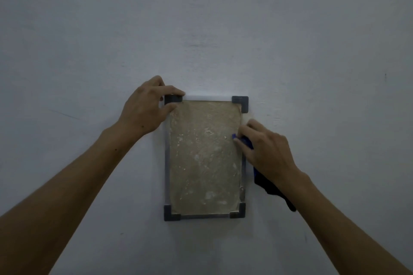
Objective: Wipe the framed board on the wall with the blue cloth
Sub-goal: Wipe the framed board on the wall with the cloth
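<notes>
Both our hands meet the board (204, 156) on the wall (223, 18). Our left hand (146, 110) pinches its top-left corner. Our right hand (267, 152) presses the cloth (260, 176), gripped beneath it, against the right edge.

We cannot name the sort of place with any certainty: a plain, pale painted wall (201, 18) fills the frame from edge to edge in dim light. At lower centre hangs a small framed board (204, 156) with dark corner caps, its surface blotchy and stained.
</notes>
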{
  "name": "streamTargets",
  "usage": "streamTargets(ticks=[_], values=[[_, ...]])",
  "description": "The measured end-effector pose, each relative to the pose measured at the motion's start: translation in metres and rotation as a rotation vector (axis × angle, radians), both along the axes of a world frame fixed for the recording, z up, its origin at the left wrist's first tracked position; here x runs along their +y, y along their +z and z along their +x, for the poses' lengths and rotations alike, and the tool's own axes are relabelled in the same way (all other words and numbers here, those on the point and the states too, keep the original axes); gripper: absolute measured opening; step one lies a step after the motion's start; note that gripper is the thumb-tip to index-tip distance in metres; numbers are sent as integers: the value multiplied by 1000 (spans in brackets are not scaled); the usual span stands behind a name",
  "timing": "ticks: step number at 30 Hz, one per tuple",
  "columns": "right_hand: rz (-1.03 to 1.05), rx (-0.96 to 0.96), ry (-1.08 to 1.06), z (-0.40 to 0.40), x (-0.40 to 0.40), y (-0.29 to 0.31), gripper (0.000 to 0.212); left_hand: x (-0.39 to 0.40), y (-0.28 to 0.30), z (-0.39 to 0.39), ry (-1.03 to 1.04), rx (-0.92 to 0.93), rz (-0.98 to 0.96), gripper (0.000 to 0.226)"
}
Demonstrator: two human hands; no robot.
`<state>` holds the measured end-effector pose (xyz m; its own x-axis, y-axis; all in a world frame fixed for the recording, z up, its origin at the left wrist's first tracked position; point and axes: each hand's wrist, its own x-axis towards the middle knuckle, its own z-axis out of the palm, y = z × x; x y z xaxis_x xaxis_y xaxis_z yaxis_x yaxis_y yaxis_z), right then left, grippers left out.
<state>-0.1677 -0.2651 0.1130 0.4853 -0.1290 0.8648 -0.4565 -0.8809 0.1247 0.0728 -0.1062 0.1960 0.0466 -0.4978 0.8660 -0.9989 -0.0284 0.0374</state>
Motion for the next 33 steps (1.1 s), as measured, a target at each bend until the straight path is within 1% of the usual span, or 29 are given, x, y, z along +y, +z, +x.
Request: streamTargets(ticks=[2,3,7,9,13,15,18,20,21,22,26,27,29,33], values=[[-8,59,-14,-3,0,1,19,-1,0,-1,5,-14,10,35],[-20,58,-23,-2,-1,7,19,-1,0,-1,11,-20,14,35],[-53,-64,-51,3,-4,35,18,-2,1,-3,28,-26,11,33],[-38,-76,-25,4,-4,31,17,-2,2,-3,30,-24,10,33],[16,101,9,-2,-1,3,17,-2,1,-4,28,-15,11,32],[16,134,6,-3,-3,6,18,-2,2,-4,28,-17,11,32],[-48,29,-48,4,-3,30,20,-2,3,-4,35,-20,19,32],[-56,-76,-77,7,-2,41,19,-2,3,-3,36,-18,21,32],[-49,-95,-73,9,-2,40,19,-2,3,-3,36,-16,22,32],[-39,-84,-56,9,-2,35,19,-2,3,-3,34,-13,22,32],[1,120,23,4,1,3,18,-3,2,-3,24,-10,21,32],[0,137,30,4,0,3,18,-3,2,-3,23,-9,21,33],[-22,104,22,7,-3,14,19,-3,2,-3,29,-12,22,33],[-50,-110,-44,15,-3,37,19,-3,3,-3,34,-8,24,32]])
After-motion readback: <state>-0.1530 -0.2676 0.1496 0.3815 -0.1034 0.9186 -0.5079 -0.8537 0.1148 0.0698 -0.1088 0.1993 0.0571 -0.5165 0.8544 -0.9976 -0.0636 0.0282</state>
